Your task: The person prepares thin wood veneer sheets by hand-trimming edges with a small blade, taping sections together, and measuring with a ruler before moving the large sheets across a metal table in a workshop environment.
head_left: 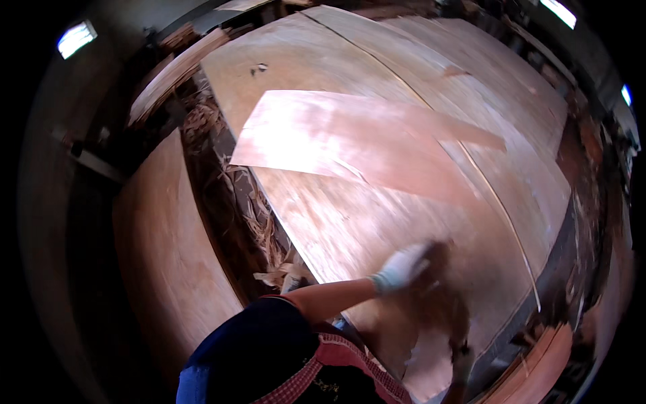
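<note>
My left hand (404, 266), in a white glove with a pale green cuff, is low over a broad light-brown wood sheet (316, 222). Motion smears its fingers, and a dark shadow falls beside them. My right hand (460, 322) is a dim blur in that shadow, above a dark band at the wrist; its fingers do not show clearly. Farther away, a thin pinkish veneer piece (336, 135) lies slantwise across the sheet. Close to my body, a paler pinkish patch (431, 363) shows between my arms; whether it is a separate piece is unclear.
A long narrow strip or seam (501, 202) runs across the sheets. Left of them is a gap with shredded wood scraps (252, 215), then another wood panel (168, 236). Stacked veneer (175, 77) stands at the far left, more veneer (531, 370) at the near right.
</note>
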The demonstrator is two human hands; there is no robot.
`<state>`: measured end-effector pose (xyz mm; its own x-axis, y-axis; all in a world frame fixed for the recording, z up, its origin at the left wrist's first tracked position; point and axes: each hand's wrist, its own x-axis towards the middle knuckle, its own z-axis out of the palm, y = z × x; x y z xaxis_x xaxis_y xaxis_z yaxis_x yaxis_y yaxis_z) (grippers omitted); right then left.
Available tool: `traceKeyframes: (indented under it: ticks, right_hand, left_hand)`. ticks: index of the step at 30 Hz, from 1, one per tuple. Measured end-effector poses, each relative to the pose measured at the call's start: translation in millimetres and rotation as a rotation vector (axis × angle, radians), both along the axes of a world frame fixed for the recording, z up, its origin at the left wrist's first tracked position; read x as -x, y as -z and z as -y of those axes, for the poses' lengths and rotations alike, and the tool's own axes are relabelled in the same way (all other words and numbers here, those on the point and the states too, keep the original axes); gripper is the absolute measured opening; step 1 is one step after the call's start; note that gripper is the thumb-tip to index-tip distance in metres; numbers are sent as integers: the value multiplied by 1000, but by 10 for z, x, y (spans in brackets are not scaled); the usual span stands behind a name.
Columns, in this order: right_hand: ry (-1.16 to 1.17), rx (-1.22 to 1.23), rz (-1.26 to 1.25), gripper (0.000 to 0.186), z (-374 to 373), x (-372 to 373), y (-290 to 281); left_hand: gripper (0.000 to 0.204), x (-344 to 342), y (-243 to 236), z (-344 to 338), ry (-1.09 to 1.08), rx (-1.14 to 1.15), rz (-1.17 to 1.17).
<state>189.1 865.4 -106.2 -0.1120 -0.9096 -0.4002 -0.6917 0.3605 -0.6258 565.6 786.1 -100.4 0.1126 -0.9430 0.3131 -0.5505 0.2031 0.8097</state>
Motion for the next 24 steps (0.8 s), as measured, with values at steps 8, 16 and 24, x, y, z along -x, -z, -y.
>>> traceKeyframes:
  ticks: [8, 16, 24]
  right_hand:
    - [653, 182, 408, 21, -822, -1126, 275]
    - [-40, -56, 459, 16, -74, -4714, -541]
    - [301, -31, 825, 29, 841, -5448, 19]
  left_hand:
    - [61, -4518, 754, -1010, -1323, -54, -485]
    - [4, -6580, 1101, -938, -793, -49, -1198]
    - [13, -6083, -437, 19, -524, 138, -1084]
